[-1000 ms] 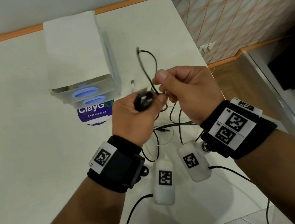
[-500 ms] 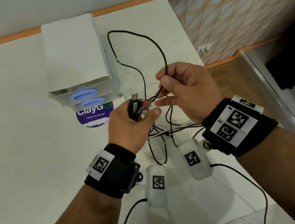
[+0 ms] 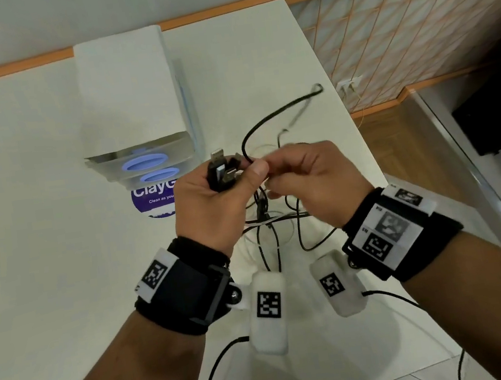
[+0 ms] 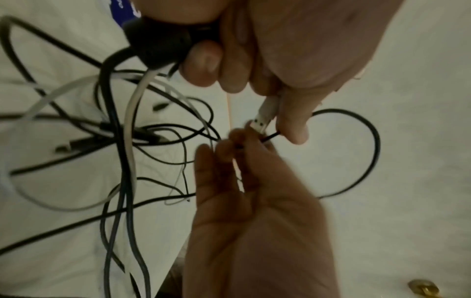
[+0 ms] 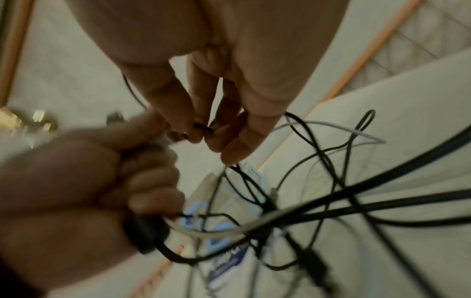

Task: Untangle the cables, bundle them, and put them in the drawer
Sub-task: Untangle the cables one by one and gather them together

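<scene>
A tangle of black and white cables (image 3: 274,218) hangs below both hands over the white table (image 3: 42,251). My left hand (image 3: 212,201) grips a bunch of USB plugs (image 3: 224,171), their metal ends pointing up. My right hand (image 3: 309,181), right beside it, pinches a thin black cable (image 5: 203,128) between thumb and fingertips. That cable loops up and away over the table to a bent end (image 3: 317,88). In the left wrist view the left hand (image 4: 267,60) holds a white plug (image 4: 264,119) and a black plug body (image 4: 160,44). The small drawer unit (image 3: 131,110) stands behind, its drawers shut.
A purple round sticker (image 3: 154,200) lies in front of the drawer unit. The table's right edge (image 3: 359,129) runs close to the hands, with wooden floor beyond. Thin black wires trail from the wrist cameras toward the table's near edge.
The tall cable loop my right hand held up has dropped and swung right over the table. The right hand has come closer to the left, which still grips the plugs.
</scene>
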{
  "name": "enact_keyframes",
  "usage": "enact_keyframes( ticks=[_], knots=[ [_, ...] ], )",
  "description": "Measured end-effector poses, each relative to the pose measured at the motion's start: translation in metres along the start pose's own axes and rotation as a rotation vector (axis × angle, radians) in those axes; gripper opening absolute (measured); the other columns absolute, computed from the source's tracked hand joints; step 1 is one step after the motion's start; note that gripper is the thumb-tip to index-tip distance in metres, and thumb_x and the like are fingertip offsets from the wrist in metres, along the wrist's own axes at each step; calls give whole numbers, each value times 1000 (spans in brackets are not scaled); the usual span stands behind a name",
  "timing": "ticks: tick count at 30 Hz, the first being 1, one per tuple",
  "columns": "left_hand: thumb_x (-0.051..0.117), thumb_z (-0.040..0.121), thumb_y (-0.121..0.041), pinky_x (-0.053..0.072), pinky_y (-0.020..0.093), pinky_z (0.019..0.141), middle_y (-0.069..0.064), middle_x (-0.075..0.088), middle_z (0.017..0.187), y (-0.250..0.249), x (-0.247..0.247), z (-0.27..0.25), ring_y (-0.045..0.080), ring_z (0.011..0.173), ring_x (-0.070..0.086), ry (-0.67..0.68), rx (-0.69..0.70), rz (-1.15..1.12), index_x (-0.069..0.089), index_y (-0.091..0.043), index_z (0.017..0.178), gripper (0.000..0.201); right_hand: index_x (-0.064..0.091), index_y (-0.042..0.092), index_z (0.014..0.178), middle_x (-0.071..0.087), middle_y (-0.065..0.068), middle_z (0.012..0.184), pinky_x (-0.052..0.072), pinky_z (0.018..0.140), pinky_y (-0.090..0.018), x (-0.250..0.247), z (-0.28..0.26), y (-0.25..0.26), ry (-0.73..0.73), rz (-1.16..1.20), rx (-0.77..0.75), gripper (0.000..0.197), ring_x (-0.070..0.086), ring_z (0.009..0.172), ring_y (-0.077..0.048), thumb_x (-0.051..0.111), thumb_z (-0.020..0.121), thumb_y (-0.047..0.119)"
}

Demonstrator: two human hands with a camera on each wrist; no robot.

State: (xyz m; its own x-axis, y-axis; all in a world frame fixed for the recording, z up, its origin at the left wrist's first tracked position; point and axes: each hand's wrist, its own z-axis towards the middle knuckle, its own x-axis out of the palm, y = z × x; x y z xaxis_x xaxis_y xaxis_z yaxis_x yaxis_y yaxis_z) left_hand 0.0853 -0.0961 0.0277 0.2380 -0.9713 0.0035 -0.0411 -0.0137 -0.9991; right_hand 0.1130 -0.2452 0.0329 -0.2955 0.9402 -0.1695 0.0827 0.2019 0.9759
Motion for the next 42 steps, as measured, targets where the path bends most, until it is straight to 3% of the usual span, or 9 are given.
enact_keyframes(
  ticks=[3,10,17,20,24,29,36,38,42],
  knots=[
    [78,79,-3,52,17,63,-6,69,64,-1,2,-1,9,62,65,-3,-4,-17,69,-5,78,10,76,18,85,69,3,74,51,67,-29,1,-2,-7,4,-330,-79,8,63,70,-12,68,88,20],
    [73,85,-20,41,7,58,-10,67,69,25,-11,5,-3,57,56,-182,-116,397,73,-21,83,2,72,11,90,68,-7,72,61,71,-41,-12,15,21,-272,177,-112,15,64,59,-19,60,94,4],
    [74,78,0,36,5,54,-22,49,51,5,0,0,-4,46,46,-123,21,236,66,-15,91,21,73,13,89,67,-4,69,57,70,-42,-11,18,25,-206,106,-112,16,61,58,-20,59,94,6],
    [82,77,-15,39,6,55,-25,57,53,0,4,1,-8,50,52,-41,44,310,70,-13,90,17,74,16,88,69,-2,69,57,63,-31,-7,16,28,-126,20,-147,17,63,58,-17,62,93,6],
    [79,79,-35,48,27,56,-3,64,59,8,0,5,13,54,56,-8,63,394,71,-14,74,24,72,10,89,67,-8,71,54,58,-31,-3,15,36,-94,165,-186,14,61,55,-23,60,93,5],
    [80,81,-21,49,18,60,-5,68,62,1,0,3,7,57,59,-44,14,226,73,-12,74,14,71,6,96,63,-23,83,47,60,-34,-5,14,33,-56,301,-110,19,57,61,-24,61,81,13],
    [84,76,-17,39,20,54,7,57,57,4,-2,5,4,54,44,102,31,263,69,-7,70,20,76,18,87,71,3,76,47,65,-20,3,8,16,-82,-69,-126,15,60,65,-2,62,90,13],
    [87,72,-18,37,11,54,-15,56,54,9,-4,6,-3,49,45,73,-42,292,70,-16,76,18,73,13,87,67,0,70,52,65,-25,0,13,24,-155,42,-127,17,62,63,-6,58,95,8],
    [90,67,-17,31,5,46,-16,43,52,17,-14,5,-1,42,40,-12,-117,354,62,-14,88,35,62,8,92,52,-8,64,60,66,-51,-7,21,47,-177,334,-119,20,62,54,-27,45,102,11]
  ],
)
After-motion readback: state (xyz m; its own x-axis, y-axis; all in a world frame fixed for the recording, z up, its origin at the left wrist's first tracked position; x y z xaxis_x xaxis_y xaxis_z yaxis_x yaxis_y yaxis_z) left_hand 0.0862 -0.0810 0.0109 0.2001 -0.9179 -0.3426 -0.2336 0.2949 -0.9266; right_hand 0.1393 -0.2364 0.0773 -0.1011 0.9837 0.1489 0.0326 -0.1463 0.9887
